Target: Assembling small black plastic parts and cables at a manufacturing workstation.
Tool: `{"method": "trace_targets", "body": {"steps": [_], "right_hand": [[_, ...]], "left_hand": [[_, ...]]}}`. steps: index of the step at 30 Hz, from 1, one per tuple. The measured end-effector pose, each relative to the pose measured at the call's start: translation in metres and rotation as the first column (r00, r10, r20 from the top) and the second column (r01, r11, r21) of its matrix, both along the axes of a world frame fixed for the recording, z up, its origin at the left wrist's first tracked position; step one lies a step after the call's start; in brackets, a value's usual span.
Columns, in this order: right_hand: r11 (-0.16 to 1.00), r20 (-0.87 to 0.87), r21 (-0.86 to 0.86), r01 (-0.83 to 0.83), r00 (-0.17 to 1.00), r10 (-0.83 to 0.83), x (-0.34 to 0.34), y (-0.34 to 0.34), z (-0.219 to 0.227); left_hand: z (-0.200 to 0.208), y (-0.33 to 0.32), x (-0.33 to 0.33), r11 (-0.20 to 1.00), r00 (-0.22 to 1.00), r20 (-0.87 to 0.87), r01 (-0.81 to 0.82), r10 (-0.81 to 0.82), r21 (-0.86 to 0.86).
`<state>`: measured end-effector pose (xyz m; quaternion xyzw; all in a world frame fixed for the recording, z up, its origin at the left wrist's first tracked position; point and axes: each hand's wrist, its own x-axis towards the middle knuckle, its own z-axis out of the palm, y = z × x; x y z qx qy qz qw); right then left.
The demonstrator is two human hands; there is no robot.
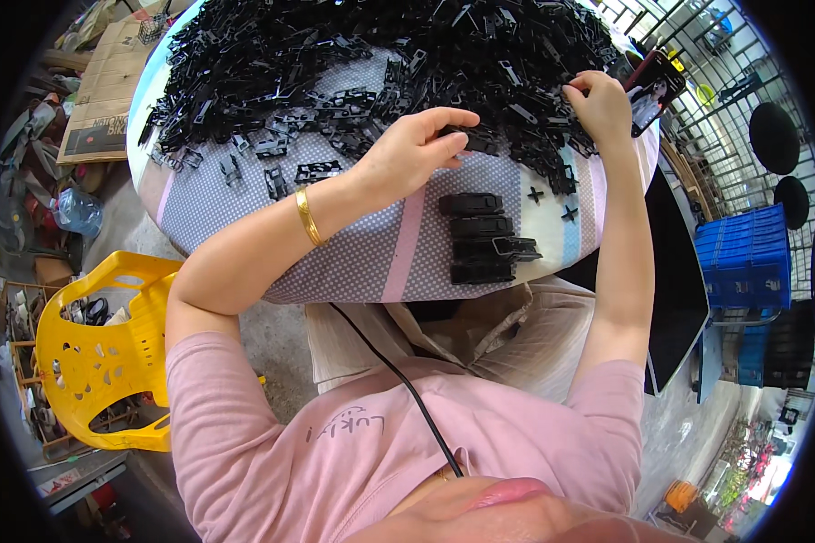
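Note:
My left hand (407,154) is over the near part of the pile, thumb and forefinger closing around a black plastic part (478,138). At the pile's right side, my right hand (602,107) has its fingertips bent together in a pinch; what they grip is too small and dark to make out. The pile of small black plastic parts (335,41) covers the far half of the table. Nearer to me, several black assembled pieces (475,226) stand in a neat column, one with a part jutting out to the right. Two small black cross-shaped pieces (536,195) lie to their right.
The round table has a patterned cloth (353,258). A phone (652,95) leans at its right edge. To the left are a yellow plastic chair (59,362), a cardboard box (109,90) and a water bottle (77,213). Blue crates (743,258) stand right.

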<state>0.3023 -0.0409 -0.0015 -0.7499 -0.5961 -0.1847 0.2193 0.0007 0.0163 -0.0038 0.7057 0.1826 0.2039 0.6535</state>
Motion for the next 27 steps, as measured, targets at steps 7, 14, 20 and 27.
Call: {"method": "trace_targets", "body": {"steps": [7, 14, 20, 27], "right_hand": [[0.941, -0.732, 0.154, -0.302, 0.605, 0.314, -0.105, -0.053, 0.024], [0.918, -0.881, 0.219, -0.331, 0.337, 0.332, -0.136, -0.062, 0.029], [0.928, -0.911, 0.326, -0.180, 0.204, 0.359, -0.152, -0.055, 0.017], [0.930, -0.801, 0.336, -0.147, 0.476, 0.364, -0.166, -0.053, 0.011]], "left_hand": [[0.009, -0.008, -0.002, 0.975, 0.999, 0.032, 0.032, -0.026, -0.220], [0.013, -0.013, -0.001, 0.932, 0.994, 0.110, 0.053, -0.014, -0.360], [0.012, -0.017, -0.002, 0.900, 0.982, 0.186, 0.087, -0.007, -0.427], [0.011, -0.019, -0.002, 0.949, 0.988, 0.146, 0.000, 0.049, -0.316]]}}
